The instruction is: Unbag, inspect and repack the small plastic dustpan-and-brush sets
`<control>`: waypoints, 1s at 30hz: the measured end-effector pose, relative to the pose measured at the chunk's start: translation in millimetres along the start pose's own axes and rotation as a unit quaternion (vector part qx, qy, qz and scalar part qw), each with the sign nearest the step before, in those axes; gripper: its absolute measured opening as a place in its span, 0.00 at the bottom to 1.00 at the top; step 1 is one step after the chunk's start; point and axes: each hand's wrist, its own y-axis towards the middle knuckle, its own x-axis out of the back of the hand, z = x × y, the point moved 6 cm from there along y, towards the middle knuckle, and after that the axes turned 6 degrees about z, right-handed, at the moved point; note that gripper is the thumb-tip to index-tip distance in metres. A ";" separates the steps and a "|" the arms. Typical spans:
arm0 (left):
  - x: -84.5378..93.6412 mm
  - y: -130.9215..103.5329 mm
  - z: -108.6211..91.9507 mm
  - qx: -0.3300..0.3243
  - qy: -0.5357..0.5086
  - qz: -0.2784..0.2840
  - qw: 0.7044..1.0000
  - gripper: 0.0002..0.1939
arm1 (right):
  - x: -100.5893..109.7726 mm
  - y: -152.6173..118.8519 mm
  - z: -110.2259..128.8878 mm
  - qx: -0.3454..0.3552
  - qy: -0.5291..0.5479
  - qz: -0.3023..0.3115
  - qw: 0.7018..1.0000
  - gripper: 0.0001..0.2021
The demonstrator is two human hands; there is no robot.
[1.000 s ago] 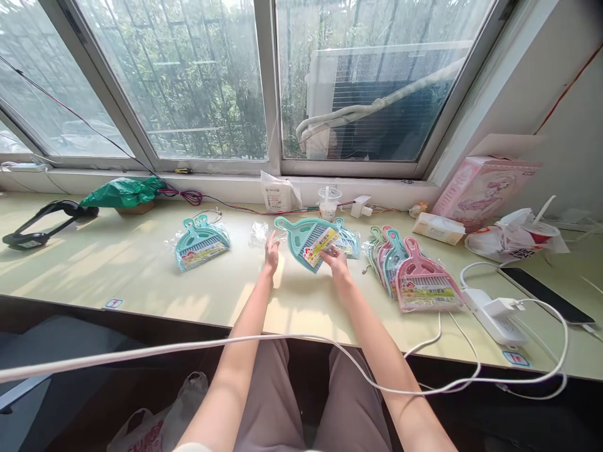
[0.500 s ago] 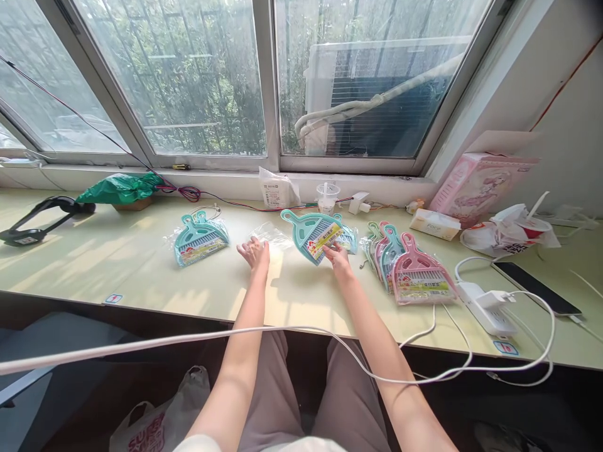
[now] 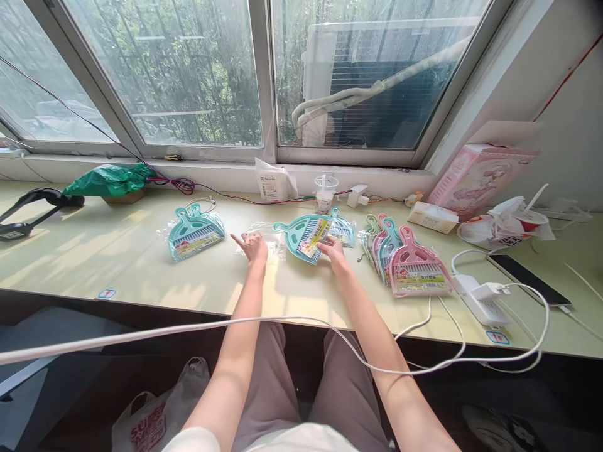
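Observation:
My right hand (image 3: 333, 251) grips a turquoise mini dustpan-and-brush set (image 3: 300, 237) by its lower right, at the yellow printed card. The pan's handle points left and it is out of any wrapping. To its left, my left hand (image 3: 255, 247) is closed at a clear plastic bag (image 3: 273, 242) on the table, with one finger stretched out to the left; its fingertips are partly hidden. Behind the held pan lies another turquoise set (image 3: 343, 231). Wrapped turquoise sets (image 3: 195, 233) lie at the left. Several wrapped sets in green, pink and turquoise overlap at the right, a pink one (image 3: 419, 267) in front.
A white cable (image 3: 301, 319) crosses in front of my forearms. At the right are a power strip (image 3: 480, 301), a phone (image 3: 527, 279) and a tissue pack (image 3: 432, 217). A plastic cup (image 3: 325, 196) stands near the window; black headphones (image 3: 40, 210) lie far left.
The held dustpan has shifted slightly left and tilted lower, uncovering more of the set behind it. My left hand's fingers have curled, with one sticking out, and the bag has spread around them.

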 end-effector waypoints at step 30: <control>-8.5 -21.7 -46.4 -0.244 -0.025 -0.031 0.969 0.16 | -17.0 -3.3 -5.3 0.017 0.007 0.067 0.998 0.27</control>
